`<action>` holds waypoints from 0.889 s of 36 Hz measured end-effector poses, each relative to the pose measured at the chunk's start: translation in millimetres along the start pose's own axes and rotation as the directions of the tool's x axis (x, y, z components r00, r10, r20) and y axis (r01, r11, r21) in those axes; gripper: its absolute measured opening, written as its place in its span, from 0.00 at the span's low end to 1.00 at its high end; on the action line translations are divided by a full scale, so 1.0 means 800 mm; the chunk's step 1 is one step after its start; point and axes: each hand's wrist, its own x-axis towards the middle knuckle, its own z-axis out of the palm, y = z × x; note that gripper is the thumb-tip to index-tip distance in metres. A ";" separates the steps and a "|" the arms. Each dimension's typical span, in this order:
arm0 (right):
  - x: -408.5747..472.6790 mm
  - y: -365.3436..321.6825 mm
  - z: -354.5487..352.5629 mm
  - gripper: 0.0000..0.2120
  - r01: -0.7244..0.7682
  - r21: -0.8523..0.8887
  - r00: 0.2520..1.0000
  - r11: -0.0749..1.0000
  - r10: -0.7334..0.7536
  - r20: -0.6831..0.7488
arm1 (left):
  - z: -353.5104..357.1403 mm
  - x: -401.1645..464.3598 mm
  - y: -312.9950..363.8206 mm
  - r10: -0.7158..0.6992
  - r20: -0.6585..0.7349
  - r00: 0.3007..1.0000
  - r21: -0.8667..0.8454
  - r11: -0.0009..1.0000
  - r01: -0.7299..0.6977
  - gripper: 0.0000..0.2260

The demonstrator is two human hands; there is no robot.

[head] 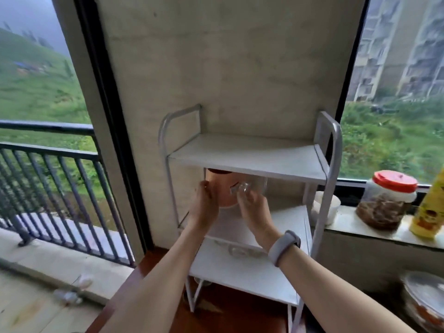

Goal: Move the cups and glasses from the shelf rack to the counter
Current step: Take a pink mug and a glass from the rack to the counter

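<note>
left hand grips pink cup | right hand grips clear glass | both on middle shelf, top shelf bare | lower-shelf glasses remain

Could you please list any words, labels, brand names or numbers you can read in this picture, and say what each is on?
No text can be read anywhere in this view.
Yellow bottle: a printed label with dark and orange marks, too blurred to read.
Red-lidded jar: no readable label.
Pink cup on the shelf rack: no lettering visible.
Wristband: no digits visible.
</note>
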 end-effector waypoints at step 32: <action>-0.156 -0.004 -0.092 0.20 0.164 0.108 0.977 0.980 -0.147 -0.152 | -0.059 -0.144 0.047 0.031 -0.068 0.997 -0.245 0.968 -0.047 0.12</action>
